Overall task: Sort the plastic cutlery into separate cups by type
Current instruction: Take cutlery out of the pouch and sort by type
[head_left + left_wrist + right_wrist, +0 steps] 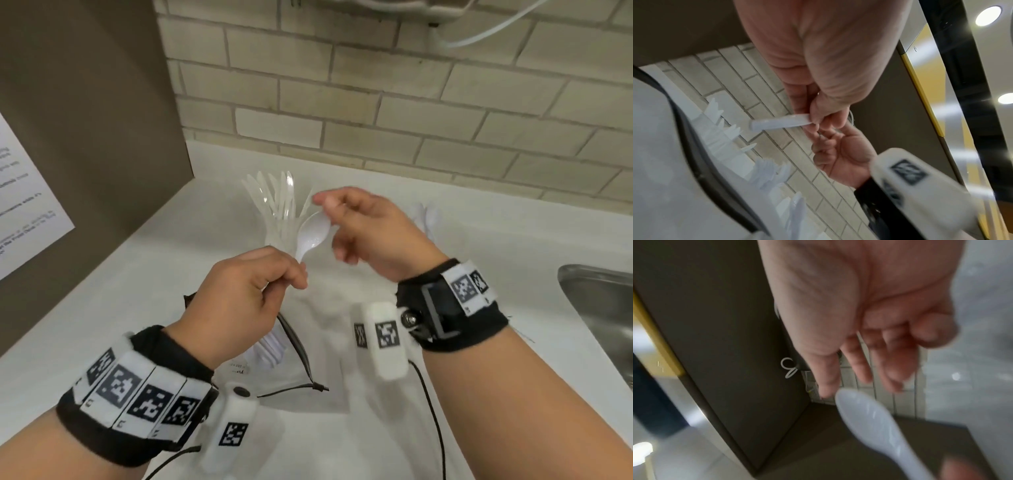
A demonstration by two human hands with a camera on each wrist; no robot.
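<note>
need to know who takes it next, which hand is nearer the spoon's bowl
Right. The right hand hovers beside the white plastic spoon bowl, fingers spread, touch unclear. The left hand pinches the handle end, below the bowl.

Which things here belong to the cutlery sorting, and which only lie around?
Belong: white spoon, held by left hand; right hand open beside its bowl; cup of knives.
Only around: sink; paper notice.

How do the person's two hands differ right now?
The left hand pinches the handle of the white plastic spoon; the right hand holds nothing. The left hand's fingers are curled tight, the right hand's loosely spread beside the spoon's bowl. Both wear black wrist straps with markers.
</note>
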